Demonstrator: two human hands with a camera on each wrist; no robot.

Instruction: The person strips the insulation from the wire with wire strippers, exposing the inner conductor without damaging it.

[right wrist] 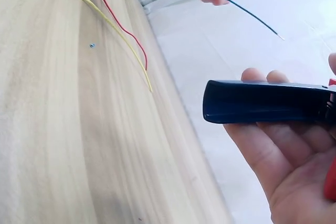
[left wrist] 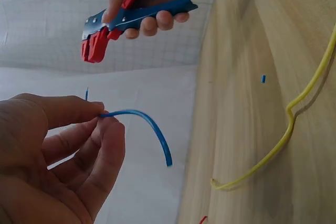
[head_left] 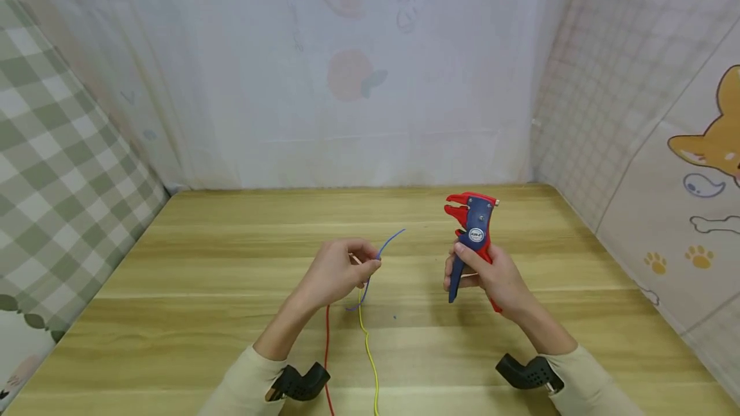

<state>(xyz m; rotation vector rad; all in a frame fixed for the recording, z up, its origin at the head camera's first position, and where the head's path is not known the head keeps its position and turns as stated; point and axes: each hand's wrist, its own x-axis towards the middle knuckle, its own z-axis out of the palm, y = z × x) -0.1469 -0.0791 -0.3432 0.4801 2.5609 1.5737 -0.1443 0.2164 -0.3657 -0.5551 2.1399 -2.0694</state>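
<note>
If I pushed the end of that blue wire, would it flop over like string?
Probably not as floppy as string: the blue wire sticks out past the left hand in a curve instead of drooping. It would likely bend if pushed, since it looks thin and curved. It's probably light, too: a small pinch holds it.

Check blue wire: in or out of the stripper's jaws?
Out: the blue wire, pinched by the left hand, ends in open air, apart from the stripper in the right hand.
</note>
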